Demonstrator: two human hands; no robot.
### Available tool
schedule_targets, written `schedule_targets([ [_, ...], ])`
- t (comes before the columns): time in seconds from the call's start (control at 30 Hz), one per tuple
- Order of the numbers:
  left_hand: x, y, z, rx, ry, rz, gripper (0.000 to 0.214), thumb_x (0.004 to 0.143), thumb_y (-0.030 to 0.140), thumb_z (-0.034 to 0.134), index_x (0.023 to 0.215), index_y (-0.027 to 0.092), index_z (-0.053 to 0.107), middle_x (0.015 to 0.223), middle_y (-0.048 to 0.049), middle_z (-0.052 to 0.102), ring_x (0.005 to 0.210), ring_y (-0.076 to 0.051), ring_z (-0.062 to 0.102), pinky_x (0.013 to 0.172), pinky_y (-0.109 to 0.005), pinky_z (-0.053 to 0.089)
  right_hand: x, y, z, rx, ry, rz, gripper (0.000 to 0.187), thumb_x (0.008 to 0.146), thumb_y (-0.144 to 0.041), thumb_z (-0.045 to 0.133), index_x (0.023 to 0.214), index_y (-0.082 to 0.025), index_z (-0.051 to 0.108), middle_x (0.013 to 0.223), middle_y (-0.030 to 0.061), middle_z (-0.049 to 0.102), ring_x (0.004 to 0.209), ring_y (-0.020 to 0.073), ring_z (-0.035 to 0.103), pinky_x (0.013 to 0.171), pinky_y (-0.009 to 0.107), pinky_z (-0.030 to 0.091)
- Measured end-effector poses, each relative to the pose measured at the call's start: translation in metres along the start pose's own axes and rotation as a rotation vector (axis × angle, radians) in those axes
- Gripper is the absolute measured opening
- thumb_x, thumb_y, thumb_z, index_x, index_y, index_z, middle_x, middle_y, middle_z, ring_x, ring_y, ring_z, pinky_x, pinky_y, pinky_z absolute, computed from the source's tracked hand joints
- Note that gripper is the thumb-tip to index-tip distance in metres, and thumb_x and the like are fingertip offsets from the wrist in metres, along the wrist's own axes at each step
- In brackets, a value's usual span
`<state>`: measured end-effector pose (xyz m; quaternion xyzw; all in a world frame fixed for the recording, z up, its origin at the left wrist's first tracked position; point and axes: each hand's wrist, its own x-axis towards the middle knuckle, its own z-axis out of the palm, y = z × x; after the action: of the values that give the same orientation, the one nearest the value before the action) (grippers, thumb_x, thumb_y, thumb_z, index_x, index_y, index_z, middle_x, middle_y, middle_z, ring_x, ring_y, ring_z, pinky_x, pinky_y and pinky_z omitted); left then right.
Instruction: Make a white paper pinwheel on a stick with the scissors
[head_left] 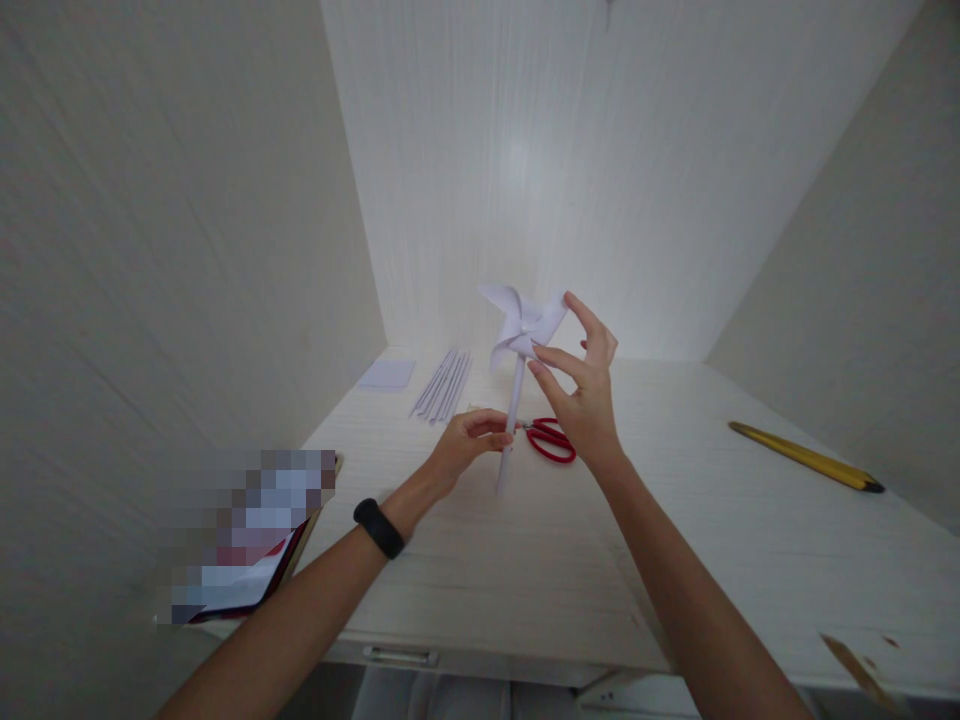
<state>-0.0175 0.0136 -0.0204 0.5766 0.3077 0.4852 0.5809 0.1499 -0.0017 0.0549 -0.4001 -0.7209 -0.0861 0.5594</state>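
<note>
A white paper pinwheel (523,328) on a rolled white stick stands nearly upright above the table, leaning slightly right. Around the middle of its stick, the thumb and fingers of my left hand (459,450) are closed. My right hand (589,395) is at the pinwheel's right side, its thumb and a finger close together at the lower right blade. Another of its fingertips touches the tip of the upper right blade. Just behind the stick, red-handled scissors (551,440) lie on the table, their blades partly hidden by the stick and my left hand.
Several thin white paper sticks (442,385) lie at the back, beside a white paper square (388,374). A long yellow tool with a dark tip (806,457) lies on the right. A partly blurred flat object (247,580) is at the left edge. Walls enclose the table (525,580).
</note>
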Motion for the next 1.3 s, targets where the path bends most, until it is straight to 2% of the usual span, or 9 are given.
schedule_targets([
  [0.13, 0.0, 0.0, -0.001, 0.003, 0.007, 0.0, 0.021, 0.062, 0.025, 0.08, 0.079, 0.016, 0.073, 0.084, -0.0045, 0.069, 0.077, -0.015, 0.06, 0.073, -0.028, 0.048, 0.0, -0.002, -0.008, 0.024, -0.047, 0.016, 0.019, 0.084, -0.039, 0.06, 0.1, -0.034, 0.069, 0.154, -0.0019, 0.026, 0.141, 0.0312, 0.024, 0.106, 0.056, 0.032],
  [0.23, 0.001, -0.001, -0.002, 0.012, 0.007, 0.003, 0.022, 0.062, 0.026, 0.079, 0.081, 0.016, 0.073, 0.087, -0.0052, 0.07, 0.078, -0.016, 0.061, 0.075, -0.03, 0.048, 0.001, -0.005, -0.016, 0.032, -0.038, 0.035, 0.022, 0.084, -0.041, 0.059, 0.103, -0.034, 0.068, 0.153, -0.001, 0.027, 0.14, 0.0335, 0.024, 0.107, 0.056, 0.028],
  [0.43, 0.002, -0.001, -0.004, 0.04, 0.018, 0.025, 0.022, 0.062, 0.028, 0.079, 0.08, 0.016, 0.073, 0.089, -0.006, 0.071, 0.081, -0.018, 0.062, 0.076, -0.031, 0.048, 0.017, -0.004, -0.022, 0.0, 0.149, 0.022, 0.025, 0.09, -0.044, 0.049, 0.1, -0.028, 0.065, 0.141, 0.0062, 0.039, 0.132, 0.0299, 0.035, 0.105, 0.054, 0.03],
  [0.53, 0.002, 0.001, -0.003, 0.046, 0.032, 0.042, 0.02, 0.061, 0.027, 0.079, 0.078, 0.017, 0.072, 0.085, -0.0048, 0.07, 0.082, -0.018, 0.061, 0.078, -0.031, 0.047, 0.026, -0.004, -0.023, -0.036, 0.186, 0.003, 0.026, 0.091, -0.044, 0.048, 0.098, -0.025, 0.064, 0.135, 0.0084, 0.044, 0.126, 0.0287, 0.04, 0.104, 0.054, 0.031],
  [0.83, 0.003, -0.001, -0.004, 0.048, 0.035, 0.072, 0.017, 0.062, 0.023, 0.078, 0.076, 0.018, 0.07, 0.083, -0.0017, 0.067, 0.081, -0.015, 0.058, 0.078, -0.028, 0.045, 0.043, -0.009, -0.018, -0.145, 0.107, -0.003, 0.028, 0.087, -0.05, 0.052, 0.097, -0.026, 0.063, 0.129, 0.0086, 0.044, 0.119, 0.0291, 0.042, 0.099, 0.054, 0.034],
  [0.97, 0.004, -0.003, -0.004, 0.045, 0.04, 0.081, 0.019, 0.061, 0.023, 0.079, 0.074, 0.017, 0.067, 0.081, -0.0007, 0.065, 0.079, -0.014, 0.057, 0.077, -0.028, 0.044, 0.051, -0.013, -0.014, -0.166, 0.087, -0.006, 0.024, 0.085, -0.046, 0.056, 0.094, -0.026, 0.063, 0.128, 0.0086, 0.046, 0.117, 0.0291, 0.043, 0.098, 0.055, 0.034],
  [1.13, 0.003, -0.001, -0.003, 0.056, 0.049, 0.088, 0.022, 0.06, 0.024, 0.08, 0.071, 0.017, 0.062, 0.075, 0.001, 0.061, 0.077, -0.013, 0.055, 0.075, -0.027, 0.043, 0.059, -0.017, -0.016, -0.111, 0.041, 0.075, 0.014, 0.083, -0.036, 0.059, 0.089, -0.025, 0.066, 0.122, 0.0081, 0.052, 0.118, 0.0293, 0.045, 0.098, 0.057, 0.033],
  [1.3, 0.002, 0.001, -0.003, 0.061, 0.058, 0.09, 0.028, 0.058, 0.025, 0.081, 0.069, 0.017, 0.057, 0.072, 0.0026, 0.057, 0.075, -0.013, 0.053, 0.071, -0.026, 0.041, 0.065, -0.012, -0.023, 0.017, -0.073, 0.142, 0.012, 0.08, -0.028, 0.059, 0.086, -0.025, 0.07, 0.114, 0.006, 0.06, 0.114, 0.0261, 0.052, 0.098, 0.051, 0.037],
])
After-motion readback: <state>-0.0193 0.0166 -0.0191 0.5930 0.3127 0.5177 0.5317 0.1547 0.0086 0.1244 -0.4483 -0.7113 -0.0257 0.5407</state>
